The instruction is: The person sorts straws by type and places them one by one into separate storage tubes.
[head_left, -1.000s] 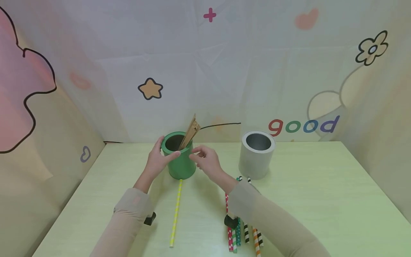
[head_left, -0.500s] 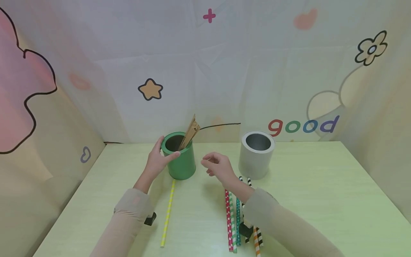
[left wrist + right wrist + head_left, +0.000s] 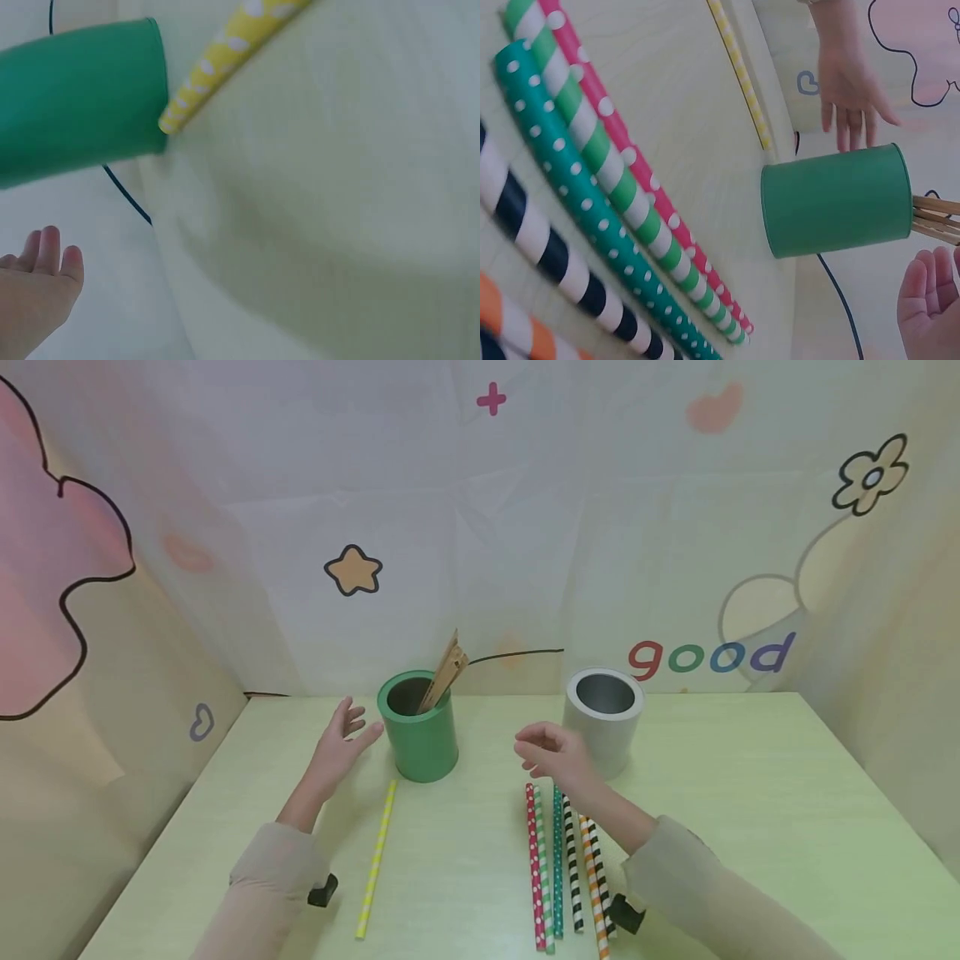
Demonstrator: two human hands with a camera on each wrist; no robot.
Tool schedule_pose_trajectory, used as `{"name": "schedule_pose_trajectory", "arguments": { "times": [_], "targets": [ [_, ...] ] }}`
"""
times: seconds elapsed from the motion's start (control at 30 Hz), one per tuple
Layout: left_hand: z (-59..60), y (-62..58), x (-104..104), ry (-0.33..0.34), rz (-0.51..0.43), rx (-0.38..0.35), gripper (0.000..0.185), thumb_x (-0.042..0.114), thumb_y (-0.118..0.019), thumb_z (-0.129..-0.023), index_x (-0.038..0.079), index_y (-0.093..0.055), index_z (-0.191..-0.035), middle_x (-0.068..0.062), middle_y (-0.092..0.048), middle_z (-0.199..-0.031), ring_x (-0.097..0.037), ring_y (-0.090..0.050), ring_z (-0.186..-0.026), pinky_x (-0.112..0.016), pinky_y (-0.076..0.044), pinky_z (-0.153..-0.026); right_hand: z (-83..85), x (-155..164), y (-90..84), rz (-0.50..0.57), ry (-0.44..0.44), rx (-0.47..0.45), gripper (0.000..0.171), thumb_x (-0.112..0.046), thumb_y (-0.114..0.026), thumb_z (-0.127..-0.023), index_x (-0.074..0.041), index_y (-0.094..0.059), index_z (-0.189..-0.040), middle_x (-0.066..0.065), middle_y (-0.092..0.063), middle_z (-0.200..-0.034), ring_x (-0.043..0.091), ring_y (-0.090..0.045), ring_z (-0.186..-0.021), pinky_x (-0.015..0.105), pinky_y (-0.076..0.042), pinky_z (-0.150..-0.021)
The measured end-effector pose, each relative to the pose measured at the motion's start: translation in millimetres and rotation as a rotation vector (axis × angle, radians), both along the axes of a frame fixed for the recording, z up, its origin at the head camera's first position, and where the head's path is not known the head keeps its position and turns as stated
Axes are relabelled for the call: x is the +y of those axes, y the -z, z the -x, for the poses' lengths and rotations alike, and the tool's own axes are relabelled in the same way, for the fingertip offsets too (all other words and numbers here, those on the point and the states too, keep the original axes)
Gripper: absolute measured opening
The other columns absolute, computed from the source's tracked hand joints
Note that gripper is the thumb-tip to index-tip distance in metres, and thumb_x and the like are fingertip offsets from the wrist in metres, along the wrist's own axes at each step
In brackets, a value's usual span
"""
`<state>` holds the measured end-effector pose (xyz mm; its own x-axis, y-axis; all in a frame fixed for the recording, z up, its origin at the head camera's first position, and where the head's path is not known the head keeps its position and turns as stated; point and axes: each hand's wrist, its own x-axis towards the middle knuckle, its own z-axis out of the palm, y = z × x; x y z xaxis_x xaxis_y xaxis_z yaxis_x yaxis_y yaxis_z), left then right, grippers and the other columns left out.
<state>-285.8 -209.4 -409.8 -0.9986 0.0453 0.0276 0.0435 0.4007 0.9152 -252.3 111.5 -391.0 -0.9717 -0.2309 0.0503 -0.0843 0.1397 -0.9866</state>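
A green cup (image 3: 419, 727) stands upright at the back middle of the table, with several wooden sticks (image 3: 446, 670) leaning in it. My left hand (image 3: 339, 745) hovers just left of the cup, fingers spread and apart from it, holding nothing. My right hand (image 3: 553, 753) hangs loosely curled and empty between the green cup and a grey cup (image 3: 603, 720), above the far ends of several patterned paper straws (image 3: 564, 860). The green cup (image 3: 79, 101) and a yellow dotted straw (image 3: 225, 52) show in the left wrist view, my left hand (image 3: 34, 296) below them. In the right wrist view my right hand (image 3: 928, 300) is near the green cup (image 3: 838, 199).
A yellow dotted straw (image 3: 377, 858) lies alone in front of the green cup. The straws (image 3: 592, 187) lie side by side: red, green-striped, teal, black-striped, orange-striped. A black cable (image 3: 517, 652) runs along the back wall. The table edge (image 3: 150, 852) slopes off at the left.
My left hand has let go of the green cup and drawn back to the left. My right hand has moved right, away from the cup, toward the grey cup.
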Motion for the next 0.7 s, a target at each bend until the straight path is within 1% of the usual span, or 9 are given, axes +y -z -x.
{"name": "schedule_pose_trajectory", "arguments": {
  "times": [0.07,0.13,0.23,0.3,0.37,0.47,0.6,0.7],
  "targets": [
    [-5.0,3.0,-10.1,-0.011,0.037,-0.033,0.09,0.048,-0.056,-0.081,0.015,0.001,-0.143,-0.01,-0.025,-0.144,-0.029,-0.028,-0.13,-0.047,-0.027,-0.104,-2.3,7.5,-0.8,-0.006,-0.006,0.016,0.028,-0.019,-0.056,-0.086,0.002,-0.055,-0.105,0.008,-0.059,-0.088,0.017,-0.058,-0.073,0.026,-0.052,-0.067],
    [-10.0,6.4,-19.0,-0.014,0.07,-0.07,0.092,0.05,-0.057,-0.08,0.016,0.002,-0.143,-0.01,-0.028,-0.142,-0.029,-0.032,-0.128,-0.048,-0.03,-0.102,-5.1,14.3,-2.4,-0.013,-0.009,0.033,0.028,-0.018,-0.055,-0.087,0.002,-0.054,-0.106,0.003,-0.059,-0.087,0.017,-0.058,-0.075,0.025,-0.051,-0.067],
    [-16.2,12.7,-28.9,-0.001,0.119,-0.117,0.094,0.049,-0.058,-0.079,0.015,0.002,-0.143,-0.012,-0.031,-0.14,-0.03,-0.038,-0.124,-0.049,-0.033,-0.099,-8.2,23.6,-5.6,-0.01,-0.008,0.062,0.029,-0.017,-0.055,-0.087,0.004,-0.053,-0.107,0.0,-0.058,-0.087,0.016,-0.057,-0.077,0.024,-0.051,-0.068],
    [-19.6,17.4,-33.3,0.016,0.139,-0.146,0.093,0.045,-0.059,-0.08,0.014,0.002,-0.143,-0.014,-0.031,-0.139,-0.031,-0.041,-0.121,-0.049,-0.034,-0.098,-9.5,29.9,-8.4,-0.015,0.004,0.082,0.029,-0.017,-0.055,-0.087,0.005,-0.052,-0.107,-0.003,-0.057,-0.087,0.012,-0.057,-0.077,0.022,-0.05,-0.069],
    [-23.1,21.6,-36.5,0.032,0.159,-0.173,0.09,0.041,-0.059,-0.082,0.013,0.002,-0.143,-0.015,-0.032,-0.138,-0.032,-0.043,-0.118,-0.047,-0.038,-0.095,-10.1,35.8,-11.3,-0.024,0.023,0.105,0.029,-0.017,-0.056,-0.087,0.004,-0.053,-0.106,-0.006,-0.056,-0.087,0.008,-0.055,-0.077,0.021,-0.05,-0.069],
    [-27.8,25.8,-39.1,0.046,0.172,-0.209,0.087,0.035,-0.059,-0.083,0.011,0.0,-0.143,-0.017,-0.034,-0.136,-0.033,-0.05,-0.111,-0.043,-0.044,-0.09,-10.6,44.5,-16.1,-0.04,0.062,0.157,0.027,-0.015,-0.056,-0.086,0.004,-0.054,-0.105,-0.011,-0.057,-0.086,0.006,-0.054,-0.077,0.019,-0.05,-0.068],
    [-32.5,28.1,-39.2,0.056,0.182,-0.228,0.082,0.031,-0.059,-0.084,0.008,-0.006,-0.142,-0.021,-0.039,-0.131,-0.029,-0.058,-0.098,-0.037,-0.05,-0.08,-11.2,56.1,-22.3,-0.073,0.127,0.229,0.026,-0.014,-0.056,-0.086,0.005,-0.055,-0.104,-0.017,-0.056,-0.085,0.004,-0.053,-0.078,0.017,-0.05,-0.068],
    [-35.1,29.7,-38.2,0.058,0.181,-0.232,0.077,0.027,-0.06,-0.083,0.004,-0.014,-0.14,-0.023,-0.043,-0.126,-0.025,-0.059,-0.094,-0.034,-0.051,-0.075,-11.2,64.6,-26.1,-0.106,0.189,0.276,0.027,-0.017,-0.057,-0.086,0.004,-0.056,-0.104,-0.019,-0.055,-0.087,0.001,-0.052,-0.081,0.013,-0.047,-0.071]
  ]
}}
